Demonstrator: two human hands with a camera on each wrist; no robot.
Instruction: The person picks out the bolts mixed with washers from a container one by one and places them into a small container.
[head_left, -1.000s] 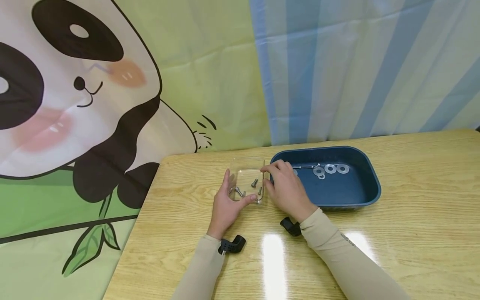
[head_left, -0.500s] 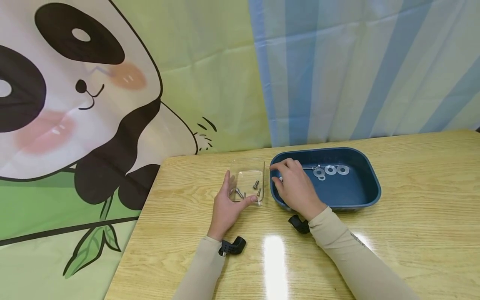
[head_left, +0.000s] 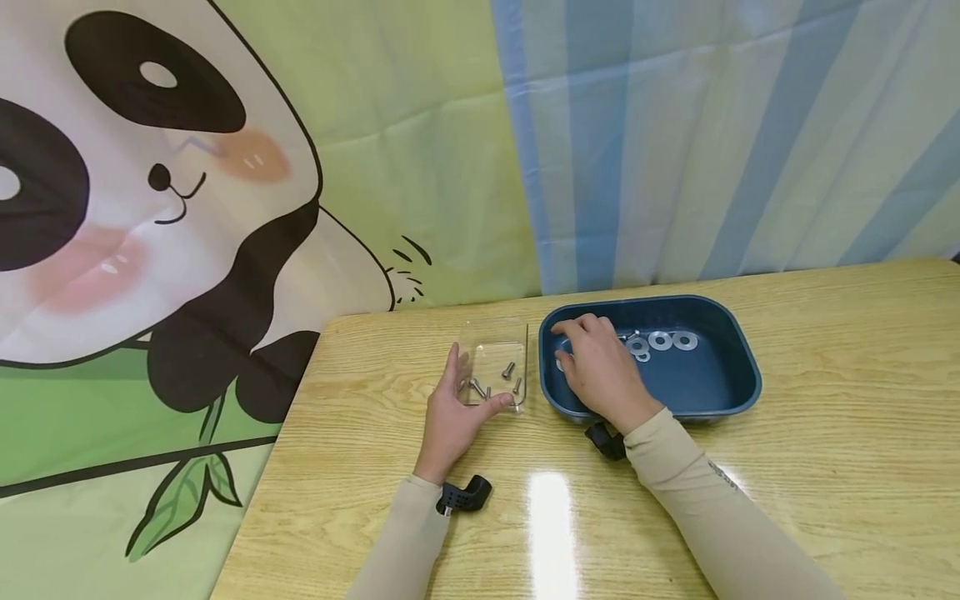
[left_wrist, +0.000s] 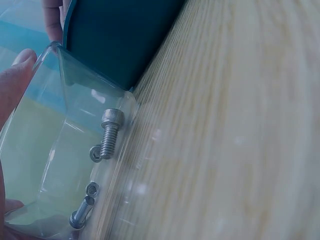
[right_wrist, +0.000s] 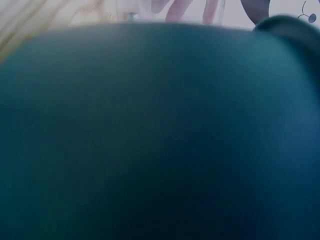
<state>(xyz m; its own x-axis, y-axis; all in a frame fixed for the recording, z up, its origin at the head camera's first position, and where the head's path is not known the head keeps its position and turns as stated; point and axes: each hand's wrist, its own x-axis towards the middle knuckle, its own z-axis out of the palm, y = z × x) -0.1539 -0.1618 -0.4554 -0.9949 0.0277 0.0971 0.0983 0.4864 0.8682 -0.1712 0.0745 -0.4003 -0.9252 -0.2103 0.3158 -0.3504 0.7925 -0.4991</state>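
My left hand (head_left: pixel 452 417) grips a small clear plastic box (head_left: pixel 489 332) at its left side and near edge, thumb along the front. Several socket-head bolts lie inside; one bolt (left_wrist: pixel 110 132) shows its knurled head and thread in the left wrist view. My right hand (head_left: pixel 606 373) is over the left part of a dark blue bin (head_left: pixel 701 385), its fingers bent and thumb apart from them, with nothing seen between. Beyond the hand, flat washers (head_left: pixel 660 340) lie on the bin floor, partly covered by it. The bin's wall (right_wrist: pixel 150 100) fills most of the right wrist view.
Box and bin stand side by side on a wood-grain table (head_left: pixel 360 375), a narrow gap between them. Behind the table's far edge hangs a printed curtain (head_left: pixel 435 167) with a panda and stripes. A black wrist camera (head_left: pixel 467 493) is strapped to the left wrist.
My right hand has moved right, from the clear box's right edge to over the blue bin. My left hand has stayed on the box.
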